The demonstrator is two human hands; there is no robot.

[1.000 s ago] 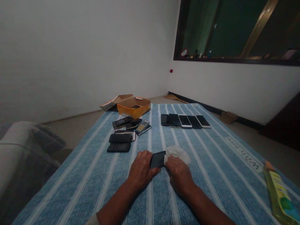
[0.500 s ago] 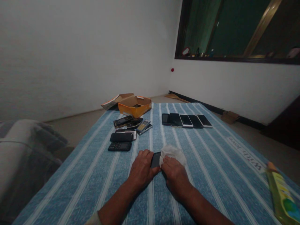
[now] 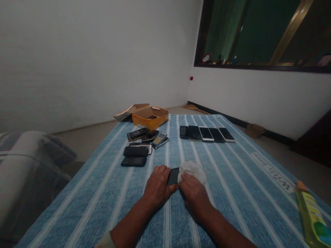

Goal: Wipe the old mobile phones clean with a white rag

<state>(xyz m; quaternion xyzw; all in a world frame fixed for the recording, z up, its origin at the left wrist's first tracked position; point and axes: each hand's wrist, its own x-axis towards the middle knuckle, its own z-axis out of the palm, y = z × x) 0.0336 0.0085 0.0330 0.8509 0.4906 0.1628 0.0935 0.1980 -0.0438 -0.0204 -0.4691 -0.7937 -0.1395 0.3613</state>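
Note:
A dark phone point(image 3: 173, 176) lies on the striped blue cloth point(image 3: 103, 213), its left end gripped between the thumb and fingers of my left hand point(image 3: 159, 184). My right hand point(image 3: 193, 191) is closed on a crumpled white cloth or tissue point(image 3: 192, 168), pressed against the phone's right part, which it hides. Beyond my left hand lie a keypad phone point(image 3: 133, 161), a black case-like item point(image 3: 136, 151) and a loose pile of older phones point(image 3: 138, 133). Several flat phones, one with a white frame point(image 3: 206, 134), form a row farther back.
An open orange box point(image 3: 150, 123) stands at the far end of the cloth, something dark inside. A yellow-green bottle point(image 3: 312, 217) lies at the right edge. A covered bulky object point(image 3: 28, 172) is at the left, below the white wall.
The whole view has shifted slightly. Both hands keep their hold, with the white cloth still against the phone; no object has clearly moved on the table.

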